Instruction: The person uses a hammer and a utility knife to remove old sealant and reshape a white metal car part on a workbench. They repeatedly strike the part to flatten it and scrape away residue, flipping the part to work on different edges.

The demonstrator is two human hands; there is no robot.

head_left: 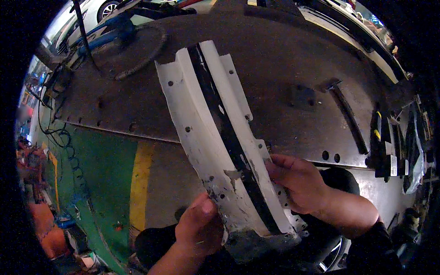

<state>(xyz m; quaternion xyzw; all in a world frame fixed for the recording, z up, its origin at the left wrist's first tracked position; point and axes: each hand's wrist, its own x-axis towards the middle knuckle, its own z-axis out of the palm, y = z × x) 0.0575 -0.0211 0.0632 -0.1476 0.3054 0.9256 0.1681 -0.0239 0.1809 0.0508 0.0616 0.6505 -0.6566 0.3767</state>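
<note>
A long white sheet-metal panel (209,112) with a black strip down its middle, bolt holes along both flanges and scuffed paint at its lower end is held tilted in front of me. My left hand (199,224) grips its lower left edge, thumb on top. My right hand (302,185) holds its right flange lower down, fingers curled at the edge. The panel's far end overlaps the view of a dark metal workbench (275,105), where a hammer (348,112) lies to the right.
Blue equipment (112,32) with a hose sits at the back left. Coiled cables (73,160) hang at the left over the green floor (101,192) with its yellow line. Dark tools (385,142) hang along the bench's right end. A white car (94,11) stands beyond.
</note>
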